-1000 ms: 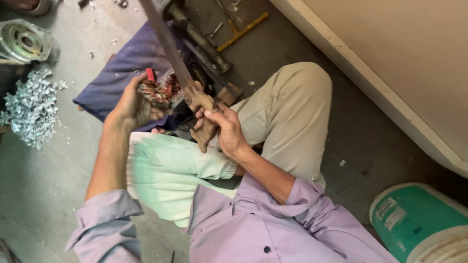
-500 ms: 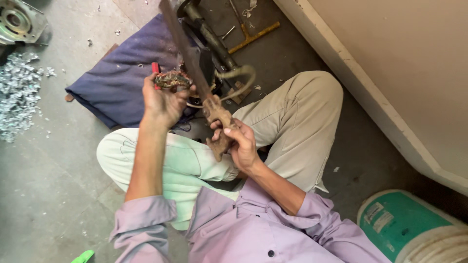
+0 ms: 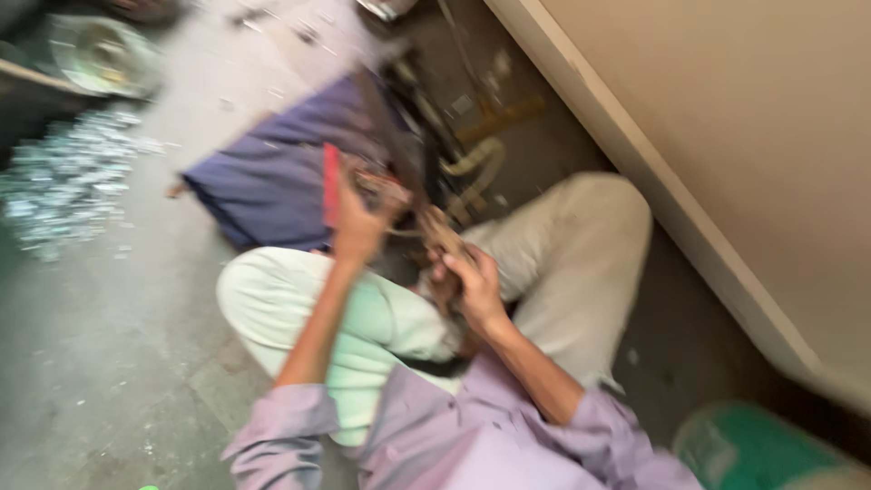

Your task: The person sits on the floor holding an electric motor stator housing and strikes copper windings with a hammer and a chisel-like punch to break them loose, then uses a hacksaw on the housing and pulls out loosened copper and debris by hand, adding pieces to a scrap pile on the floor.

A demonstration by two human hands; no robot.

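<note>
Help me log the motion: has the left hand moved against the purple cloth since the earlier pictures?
Yes. The left hand has risen from the purple cloth's near edge to over its right part, away from the knees, though the camera shifted too.

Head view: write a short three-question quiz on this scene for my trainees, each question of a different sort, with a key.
1. True or false: the left hand is raised beside a red-handled piece.
2. What lies under the tools on the floor? A) dark blue cloth B) wooden board C) newspaper
3. What does the right hand grip?

Key: 1 true. 2 A. 3 A brownish, worn handle; blur hides finer detail.
</note>
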